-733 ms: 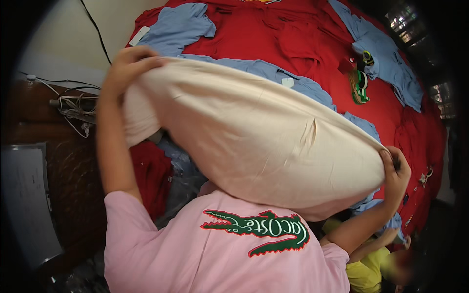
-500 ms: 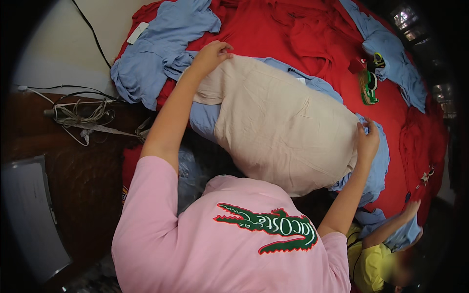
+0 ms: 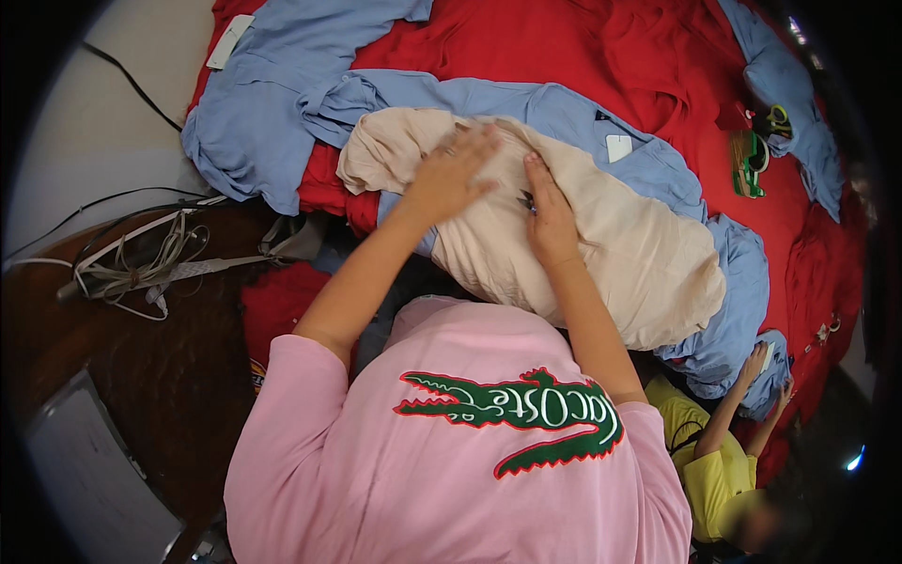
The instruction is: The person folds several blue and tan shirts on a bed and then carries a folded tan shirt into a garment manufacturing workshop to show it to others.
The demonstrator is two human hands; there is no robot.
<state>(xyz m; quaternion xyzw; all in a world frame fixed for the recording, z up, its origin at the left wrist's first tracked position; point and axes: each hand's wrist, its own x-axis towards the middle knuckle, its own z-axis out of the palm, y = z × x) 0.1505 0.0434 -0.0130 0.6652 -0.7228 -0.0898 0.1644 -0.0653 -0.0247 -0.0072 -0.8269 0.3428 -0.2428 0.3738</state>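
A beige cloth garment, bunched and wrinkled, lies in front of me over a light blue garment. My left hand is on the upper left part of the beige cloth, its fingers spread and a little blurred by motion. Close to its right, my right hand rests on the same cloth with fingers stretched out and pointing away from me. A small dark patch shows beside its fingers; I cannot make out what it is. The blue garment has a white tag near its neckline.
Red cloth covers the surface. Another blue garment lies at the left with a white tag. At the right are green-handled scissors and a green tape roll. Tangled cables lie left. A co-worker in yellow handles blue cloth.
Both hands have moved from the beige garment's outer edges to its middle, close together. The cloth's far edge has come toward me, uncovering more of the blue garment and its tag.
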